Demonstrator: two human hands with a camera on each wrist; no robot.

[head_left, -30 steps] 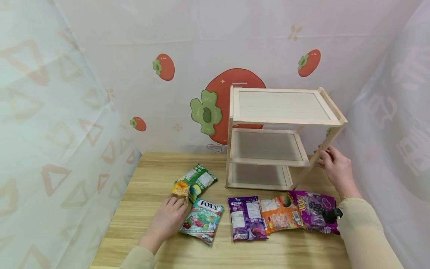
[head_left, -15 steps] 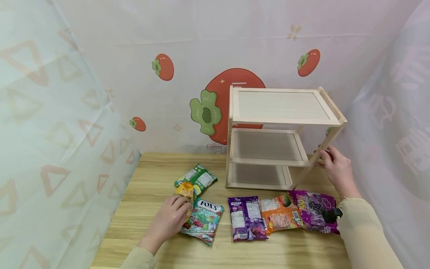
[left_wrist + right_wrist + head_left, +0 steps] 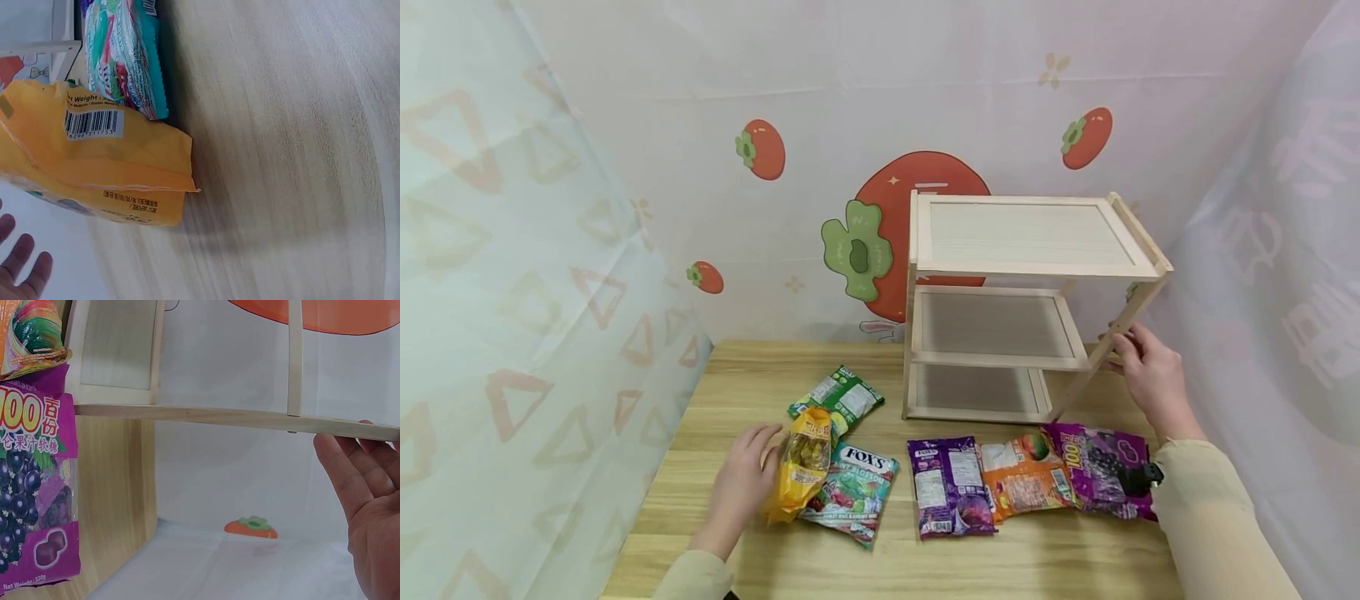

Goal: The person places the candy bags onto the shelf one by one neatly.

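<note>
My left hand (image 3: 737, 479) is just left of a yellow-orange candy bag (image 3: 808, 454), which stands on edge and leans over a teal FOX'S candy bag (image 3: 859, 492). In the left wrist view the fingers (image 3: 19, 256) are spread and apart from the yellow-orange bag. Behind it lies a green candy bag (image 3: 850, 396), partly covered. My right hand (image 3: 1153, 375) holds the slanted right front post of a three-tier wooden shelf (image 3: 1030, 237). Its thumb and fingers meet the post in the right wrist view, some fingertips hidden behind the wood.
In front of the shelf lie a purple FOX'S bag (image 3: 951, 487), an orange candy bag (image 3: 1022, 477) and a purple grape candy bag (image 3: 1108, 467), the last under the right forearm. Printed fabric walls (image 3: 805, 125) enclose the wooden table (image 3: 722, 392) at the back and sides.
The yellow-orange bag has been raised onto its edge and turned, now overlapping the teal bag. My left hand has let go and moved left. The right hand keeps its hold on the shelf.
</note>
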